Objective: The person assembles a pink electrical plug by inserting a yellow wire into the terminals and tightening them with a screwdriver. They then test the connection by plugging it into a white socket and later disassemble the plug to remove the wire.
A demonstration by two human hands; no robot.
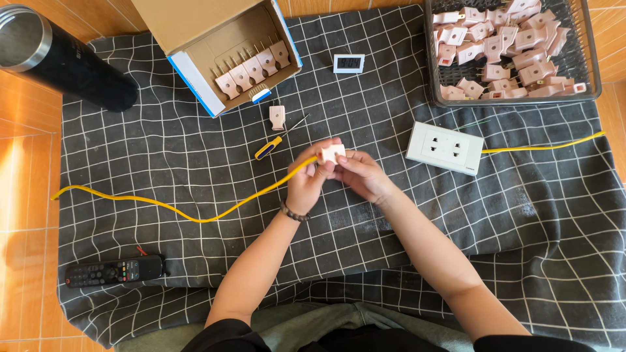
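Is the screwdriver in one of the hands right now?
No, the screwdriver lies on the checked cloth while the left hand and right hand hold a pale plug.

A home floor is suggested — orange tiles (26, 195) are covered by a checked cloth (163, 169). A remote control (114, 270) is seen.

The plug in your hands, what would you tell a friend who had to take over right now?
Left hand: holds the pale plug where the yellow cable enters it.
Right hand: pinches the plug's other side.
Nearby: screwdriver and a loose plug on the checked cloth.
Done: five plugs lined up in the cardboard box.
Left: many plugs wait in the wire basket.
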